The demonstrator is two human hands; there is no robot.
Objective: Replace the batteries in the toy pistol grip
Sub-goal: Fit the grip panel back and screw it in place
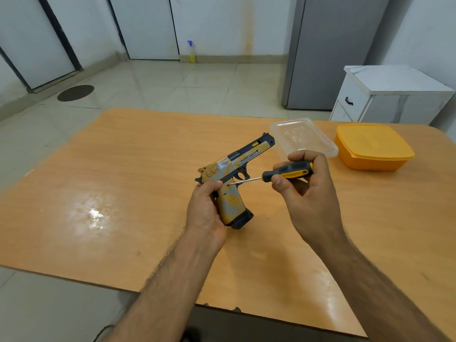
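A yellow, grey and black toy pistol is held above the wooden table, barrel pointing away to the upper right. My left hand grips it from behind by the grip. My right hand holds a black and yellow screwdriver by its handle. The thin metal shaft runs left, and its tip rests on the top of the grip, just beside my left thumb.
A clear plastic lid lies on the table behind my right hand. An orange plastic container stands to the right of it. A white cabinet and a grey refrigerator stand beyond the table's far right corner.
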